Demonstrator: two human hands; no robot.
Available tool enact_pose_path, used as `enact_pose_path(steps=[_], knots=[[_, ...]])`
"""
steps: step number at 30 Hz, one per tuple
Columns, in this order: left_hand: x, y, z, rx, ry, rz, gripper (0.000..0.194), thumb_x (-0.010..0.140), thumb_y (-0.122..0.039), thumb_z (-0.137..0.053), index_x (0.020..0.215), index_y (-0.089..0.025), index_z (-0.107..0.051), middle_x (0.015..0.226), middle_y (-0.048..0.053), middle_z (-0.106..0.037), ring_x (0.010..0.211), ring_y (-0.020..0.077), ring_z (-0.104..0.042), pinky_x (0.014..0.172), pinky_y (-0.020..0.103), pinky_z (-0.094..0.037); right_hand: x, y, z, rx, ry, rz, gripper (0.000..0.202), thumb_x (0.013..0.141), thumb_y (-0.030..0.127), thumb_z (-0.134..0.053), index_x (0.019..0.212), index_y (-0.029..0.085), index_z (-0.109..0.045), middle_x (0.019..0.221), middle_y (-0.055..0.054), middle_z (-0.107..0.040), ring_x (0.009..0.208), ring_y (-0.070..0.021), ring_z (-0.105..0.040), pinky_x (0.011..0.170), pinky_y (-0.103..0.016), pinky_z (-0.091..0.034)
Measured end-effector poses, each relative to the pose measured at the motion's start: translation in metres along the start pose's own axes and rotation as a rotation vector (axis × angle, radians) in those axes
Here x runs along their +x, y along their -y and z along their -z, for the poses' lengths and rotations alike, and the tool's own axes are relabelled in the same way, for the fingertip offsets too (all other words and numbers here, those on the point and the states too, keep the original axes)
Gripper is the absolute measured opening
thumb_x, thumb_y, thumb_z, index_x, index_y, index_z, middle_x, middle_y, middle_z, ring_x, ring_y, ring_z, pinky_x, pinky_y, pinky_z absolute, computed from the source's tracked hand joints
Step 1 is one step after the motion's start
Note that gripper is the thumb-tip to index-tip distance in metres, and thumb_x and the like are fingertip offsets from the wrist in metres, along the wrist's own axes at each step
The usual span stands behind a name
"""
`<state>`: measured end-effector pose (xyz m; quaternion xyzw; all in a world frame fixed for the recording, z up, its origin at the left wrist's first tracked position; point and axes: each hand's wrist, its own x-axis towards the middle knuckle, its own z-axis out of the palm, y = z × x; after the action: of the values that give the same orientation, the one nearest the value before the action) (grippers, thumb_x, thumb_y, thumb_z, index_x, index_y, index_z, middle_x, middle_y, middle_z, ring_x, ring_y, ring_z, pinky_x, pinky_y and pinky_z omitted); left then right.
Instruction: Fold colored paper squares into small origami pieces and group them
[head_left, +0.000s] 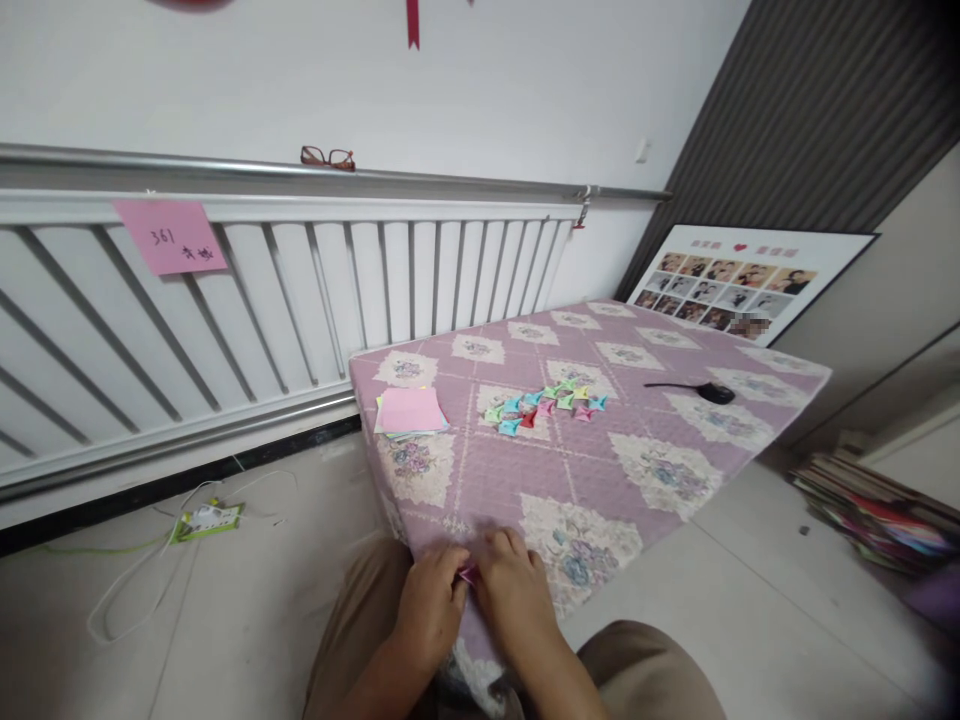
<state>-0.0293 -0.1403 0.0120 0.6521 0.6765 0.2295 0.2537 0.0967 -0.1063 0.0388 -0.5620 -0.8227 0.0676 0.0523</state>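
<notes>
At the near edge of the cloth-covered table (517,500), my left hand (435,595) is closed on a small piece of folded pink paper (468,573). My right hand (514,580) lies close against its other side, fingers bent and slightly blurred; most of the paper is hidden between the two hands. Farther in sits a group of several small folded paper pieces (566,402) in green, blue, pink, red and yellow. To their left is a stack of square paper sheets (411,410), pink on top.
A black ladle-shaped object (716,393) lies toward the table's right side. Behind stands a white radiator (420,280) with a pink note (171,238) and glasses (328,158) above. A power strip (208,521) with cables is on the floor at left. A photo board (817,262) leans at the back right.
</notes>
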Motion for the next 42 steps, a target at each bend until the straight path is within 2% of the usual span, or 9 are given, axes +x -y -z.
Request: enact_pose_path(steps=[9,14,19,21,24,28,33,37,42], knots=[[0.009,0.012,-0.008,-0.030,0.026,-0.041,0.025,0.084,-0.012,-0.043,0.094,-0.023,-0.063,0.096,0.001,-0.068,0.090,0.0152,-0.060,0.082,0.023,-0.041,0.008,-0.002,-0.006,0.002,0.116,-0.021,0.031,0.087,0.011,-0.044,0.100,0.021,-0.070,0.124,-0.013,-0.060,0.124,-0.0317,-0.045,0.090,-0.046,-0.040],[0.013,0.009,-0.008,0.033,0.054,-0.063,0.024,0.085,-0.011,-0.043,0.089,-0.023,-0.063,0.093,0.000,-0.068,0.090,0.0156,-0.060,0.081,0.022,-0.040,0.005,-0.012,-0.009,0.108,0.055,0.025,0.026,0.083,0.013,-0.049,0.097,0.022,-0.069,0.123,-0.012,-0.060,0.120,-0.0318,-0.048,0.090,-0.045,-0.040],[0.023,0.016,-0.013,0.033,0.107,-0.046,0.024,0.083,-0.009,-0.045,0.089,-0.024,-0.063,0.090,0.000,-0.068,0.088,0.0140,-0.061,0.078,0.020,-0.040,0.015,-0.044,0.002,0.433,-0.133,0.070,0.021,0.072,0.010,-0.051,0.086,0.021,-0.064,0.101,-0.006,-0.066,0.096,-0.0193,-0.059,0.085,-0.030,-0.045],[0.030,0.019,-0.016,-0.014,0.099,-0.042,0.024,0.083,-0.010,-0.045,0.090,-0.023,-0.063,0.089,0.000,-0.068,0.086,0.0135,-0.062,0.078,0.020,-0.040,0.024,-0.066,0.003,0.507,-0.275,0.007,0.017,0.078,0.017,-0.047,0.085,0.020,-0.062,0.088,-0.006,-0.066,0.085,-0.0188,-0.061,0.079,-0.030,-0.047],[0.047,0.020,-0.018,-0.081,0.069,-0.047,0.023,0.083,-0.011,-0.045,0.090,-0.021,-0.064,0.088,0.001,-0.068,0.085,0.0141,-0.061,0.078,0.021,-0.041,0.034,-0.097,-0.007,0.545,-0.480,-0.114,0.018,0.078,0.023,-0.046,0.084,0.020,-0.063,0.085,-0.007,-0.066,0.082,-0.0207,-0.062,0.077,-0.032,-0.049],[0.074,0.003,-0.020,-0.115,0.057,0.006,0.021,0.085,-0.015,-0.043,0.088,-0.022,-0.064,0.080,-0.001,-0.067,0.076,0.0145,-0.061,0.071,0.022,-0.041,0.034,-0.117,-0.026,0.553,-0.516,-0.271,0.023,0.082,0.031,-0.043,0.081,0.021,-0.064,0.079,-0.006,-0.068,0.073,-0.0205,-0.064,0.069,-0.031,-0.050],[0.113,-0.042,-0.023,-0.149,-0.056,-0.032,0.023,0.089,-0.019,-0.041,0.091,-0.022,-0.064,0.085,-0.001,-0.067,0.081,0.0144,-0.061,0.073,0.022,-0.040,0.029,-0.116,-0.033,0.579,-0.515,-0.257,0.025,0.086,0.032,-0.042,0.083,0.022,-0.064,0.082,-0.005,-0.068,0.077,-0.0190,-0.064,0.072,-0.028,-0.049],[0.143,-0.072,-0.033,-0.071,-0.031,-0.056,0.024,0.089,-0.019,-0.041,0.092,-0.020,-0.065,0.086,0.002,-0.068,0.081,0.0147,-0.061,0.073,0.023,-0.039,0.029,-0.116,-0.033,0.587,-0.526,-0.264,0.025,0.087,0.031,-0.042,0.080,0.022,-0.063,0.078,-0.004,-0.067,0.073,-0.0177,-0.064,0.070,-0.026,-0.049],[0.159,-0.076,-0.055,0.130,0.067,-0.113,0.025,0.085,-0.014,-0.044,0.098,-0.018,-0.065,0.098,0.005,-0.067,0.094,0.0165,-0.059,0.084,0.024,-0.039,0.028,-0.120,-0.034,0.598,-0.548,-0.245,0.024,0.088,0.030,-0.042,0.079,0.022,-0.063,0.078,-0.004,-0.067,0.074,-0.0172,-0.064,0.070,-0.025,-0.050]])
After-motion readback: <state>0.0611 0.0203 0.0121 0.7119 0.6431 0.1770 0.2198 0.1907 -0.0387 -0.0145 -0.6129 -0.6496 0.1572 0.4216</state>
